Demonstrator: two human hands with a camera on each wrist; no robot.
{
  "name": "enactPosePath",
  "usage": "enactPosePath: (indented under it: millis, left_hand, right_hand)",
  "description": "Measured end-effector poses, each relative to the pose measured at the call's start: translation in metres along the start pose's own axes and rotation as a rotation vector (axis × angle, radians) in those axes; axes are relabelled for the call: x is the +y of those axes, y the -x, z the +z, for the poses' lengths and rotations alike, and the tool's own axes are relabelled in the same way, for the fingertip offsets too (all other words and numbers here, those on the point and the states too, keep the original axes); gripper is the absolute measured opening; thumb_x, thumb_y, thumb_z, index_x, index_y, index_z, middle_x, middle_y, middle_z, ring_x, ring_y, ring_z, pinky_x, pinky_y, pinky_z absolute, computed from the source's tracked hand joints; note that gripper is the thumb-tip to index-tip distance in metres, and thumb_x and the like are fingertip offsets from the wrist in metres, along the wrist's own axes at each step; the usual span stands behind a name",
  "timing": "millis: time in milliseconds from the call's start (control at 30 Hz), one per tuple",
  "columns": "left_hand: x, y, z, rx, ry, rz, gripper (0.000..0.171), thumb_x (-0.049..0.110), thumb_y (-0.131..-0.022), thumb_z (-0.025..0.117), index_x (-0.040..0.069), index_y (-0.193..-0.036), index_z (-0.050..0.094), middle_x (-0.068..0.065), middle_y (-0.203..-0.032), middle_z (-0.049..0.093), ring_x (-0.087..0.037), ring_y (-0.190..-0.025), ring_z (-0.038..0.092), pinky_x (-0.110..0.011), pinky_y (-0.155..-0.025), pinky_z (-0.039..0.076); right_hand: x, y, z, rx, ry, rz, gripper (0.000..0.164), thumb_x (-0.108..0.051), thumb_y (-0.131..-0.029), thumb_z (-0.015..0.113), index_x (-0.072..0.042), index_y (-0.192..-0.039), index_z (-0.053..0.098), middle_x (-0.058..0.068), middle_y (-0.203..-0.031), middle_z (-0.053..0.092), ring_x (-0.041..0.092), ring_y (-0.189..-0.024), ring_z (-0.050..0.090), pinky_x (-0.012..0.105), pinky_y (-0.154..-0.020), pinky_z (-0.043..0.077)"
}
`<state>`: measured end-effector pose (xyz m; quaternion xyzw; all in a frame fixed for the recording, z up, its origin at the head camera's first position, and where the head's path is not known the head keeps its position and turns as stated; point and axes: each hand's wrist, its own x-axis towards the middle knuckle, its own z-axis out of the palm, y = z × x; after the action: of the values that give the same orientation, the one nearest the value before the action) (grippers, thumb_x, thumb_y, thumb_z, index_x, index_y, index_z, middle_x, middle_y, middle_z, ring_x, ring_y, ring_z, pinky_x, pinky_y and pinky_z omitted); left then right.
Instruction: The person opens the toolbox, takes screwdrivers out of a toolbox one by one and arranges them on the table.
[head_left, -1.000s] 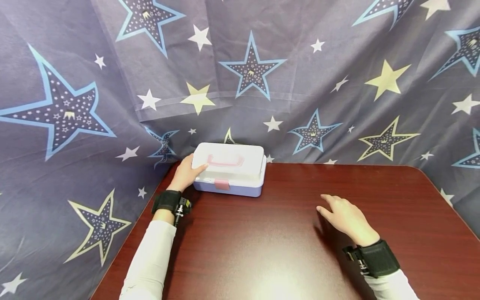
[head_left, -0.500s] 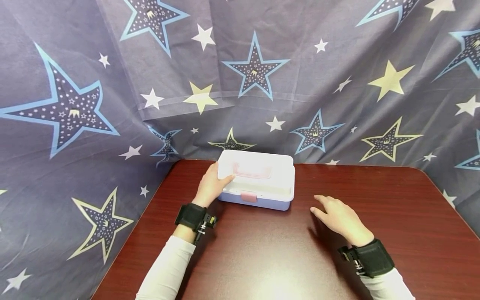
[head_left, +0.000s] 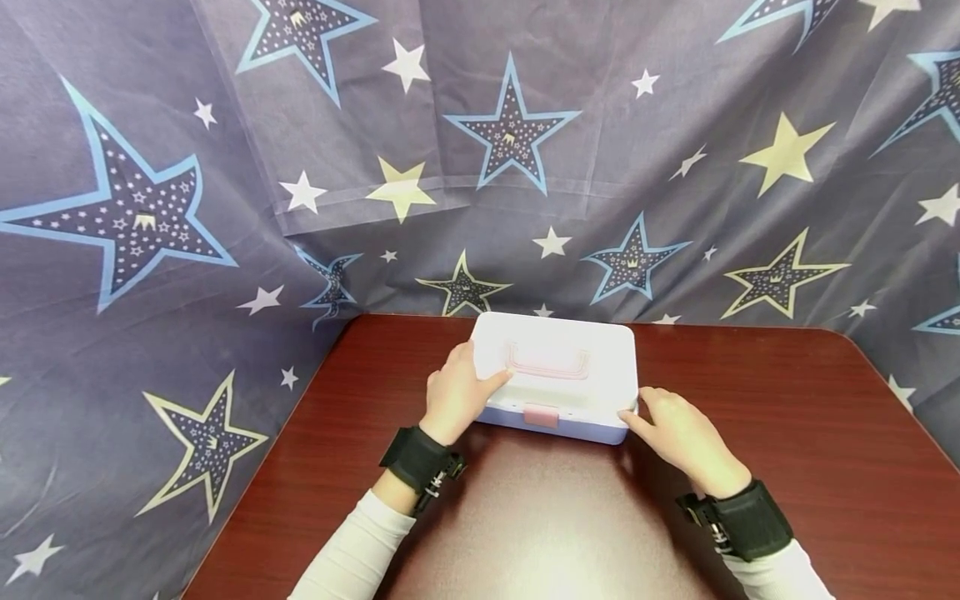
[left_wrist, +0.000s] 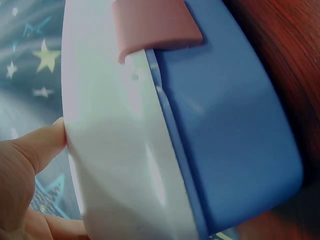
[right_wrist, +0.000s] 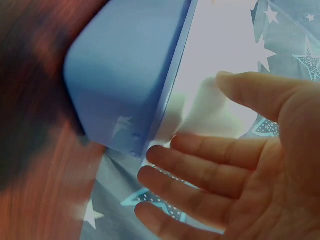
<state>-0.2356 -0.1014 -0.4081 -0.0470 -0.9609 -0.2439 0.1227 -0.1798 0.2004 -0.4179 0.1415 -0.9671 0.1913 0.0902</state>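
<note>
A plastic storage box (head_left: 555,375) with a white lid, blue base, pink carry handle (head_left: 547,365) and pink front latch (head_left: 541,416) sits on the table, lid down. My left hand (head_left: 457,392) grips its left end, thumb over the lid and fingers along the side. In the left wrist view the thumb meets the lid's edge, and the latch (left_wrist: 157,25) lies over the seam. My right hand (head_left: 686,437) is at the box's right front corner. The right wrist view has its fingers (right_wrist: 210,172) extended and spread beside the box's end (right_wrist: 130,70).
A dark red wooden table (head_left: 765,400) with rounded back corners carries the box. Star-printed grey cloth (head_left: 510,225) hangs behind it and along the left side. Both wrists wear black straps (head_left: 753,518) with small cameras.
My left hand has moved the box to the right and toward the front of the table. The right hand has barely moved; the box's right end is now up against it.
</note>
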Motion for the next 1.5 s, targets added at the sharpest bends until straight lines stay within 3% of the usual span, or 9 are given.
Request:
enactPosePath:
  millis: [100, 267, 400, 533, 667, 867, 1200, 1333, 1500]
  left_hand:
    - [0.012, 0.006, 0.004, 0.001, -0.049, 0.022, 0.085, 0.063, -0.079, 0.063, 0.000, -0.135, 0.047, -0.016, -0.127, 0.055, -0.031, -0.112, 0.056, -0.053, -0.088, 0.043]
    - [0.025, 0.015, 0.009, 0.062, -0.184, 0.086, 0.085, 0.070, -0.078, 0.057, -0.002, -0.123, 0.054, -0.016, -0.106, 0.057, -0.031, -0.094, 0.060, -0.053, -0.085, 0.042]
    - [0.021, 0.002, -0.001, 0.033, -0.226, 0.110, 0.075, 0.072, -0.079, 0.055, 0.002, -0.108, 0.057, -0.013, -0.093, 0.056, -0.031, -0.084, 0.061, -0.050, -0.073, 0.046]
    - [-0.001, -0.042, -0.011, -0.144, -0.046, 0.145, 0.062, 0.059, -0.085, 0.058, 0.006, -0.118, 0.058, -0.014, -0.113, 0.060, -0.031, -0.104, 0.059, -0.048, -0.082, 0.049]
    - [-0.031, -0.089, -0.002, -0.368, 0.209, 0.218, 0.064, 0.046, -0.092, 0.056, 0.006, -0.140, 0.043, -0.015, -0.140, 0.047, -0.029, -0.129, 0.044, -0.044, -0.105, 0.037]
    - [-0.055, -0.114, 0.014, -0.543, 0.503, 0.193, 0.050, 0.038, -0.096, 0.052, 0.007, -0.136, 0.051, -0.011, -0.133, 0.054, -0.025, -0.123, 0.049, -0.042, -0.102, 0.041]
    - [-0.059, -0.093, 0.005, -0.550, 0.592, 0.197, 0.032, 0.029, -0.096, 0.056, 0.013, -0.122, 0.064, -0.003, -0.118, 0.064, -0.017, -0.107, 0.059, -0.043, -0.094, 0.048]
    - [-0.059, -0.067, -0.002, -0.567, 0.639, 0.210, 0.031, 0.026, -0.095, 0.059, 0.011, -0.121, 0.064, -0.004, -0.117, 0.065, -0.017, -0.104, 0.061, -0.037, -0.089, 0.051]
    - [-0.045, -0.021, -0.006, -0.422, 0.521, 0.269, 0.023, 0.028, -0.091, 0.064, 0.018, -0.111, 0.068, 0.003, -0.108, 0.068, -0.011, -0.098, 0.062, -0.030, -0.085, 0.050]
  right_hand:
    - [0.003, 0.005, -0.004, 0.030, 0.022, 0.031, 0.034, -0.033, -0.086, 0.068, -0.008, -0.071, 0.051, 0.001, -0.062, 0.045, 0.016, -0.056, 0.043, 0.032, -0.050, 0.036]
    - [0.008, 0.011, -0.011, 0.050, 0.007, 0.061, 0.037, -0.033, -0.083, 0.071, -0.008, -0.068, 0.047, 0.000, -0.059, 0.043, 0.016, -0.053, 0.041, 0.031, -0.049, 0.034]
    - [0.010, 0.013, -0.013, 0.030, -0.023, 0.064, 0.034, -0.031, -0.084, 0.070, -0.007, -0.071, 0.050, 0.002, -0.061, 0.046, 0.017, -0.055, 0.044, 0.031, -0.051, 0.036]
    - [0.003, 0.021, -0.009, 0.131, -0.014, 0.031, 0.037, -0.023, -0.083, 0.072, 0.008, -0.098, 0.061, 0.022, -0.087, 0.063, 0.035, -0.078, 0.061, 0.045, -0.069, 0.051]
    - [-0.008, 0.034, 0.002, 0.336, 0.018, -0.101, 0.059, -0.011, -0.076, 0.076, 0.016, -0.122, 0.051, 0.034, -0.119, 0.055, 0.046, -0.109, 0.054, 0.055, -0.093, 0.043]
    - [-0.019, 0.044, 0.017, 0.452, 0.091, -0.255, 0.055, -0.008, -0.072, 0.077, 0.012, -0.119, 0.057, 0.028, -0.119, 0.058, 0.040, -0.107, 0.057, 0.048, -0.086, 0.049]
    - [-0.006, 0.030, 0.005, 0.477, 0.088, -0.227, 0.043, 0.002, -0.069, 0.076, 0.011, -0.109, 0.064, 0.026, -0.115, 0.062, 0.038, -0.101, 0.063, 0.047, -0.077, 0.053]
    - [0.009, 0.017, -0.004, 0.415, 0.039, -0.153, 0.039, 0.003, -0.076, 0.068, 0.012, -0.113, 0.062, 0.027, -0.119, 0.060, 0.039, -0.105, 0.061, 0.051, -0.080, 0.051]
    - [0.031, -0.010, -0.012, 0.302, -0.065, -0.074, 0.034, -0.002, -0.087, 0.058, 0.011, -0.119, 0.060, 0.028, -0.123, 0.058, 0.041, -0.110, 0.058, 0.055, -0.086, 0.047]
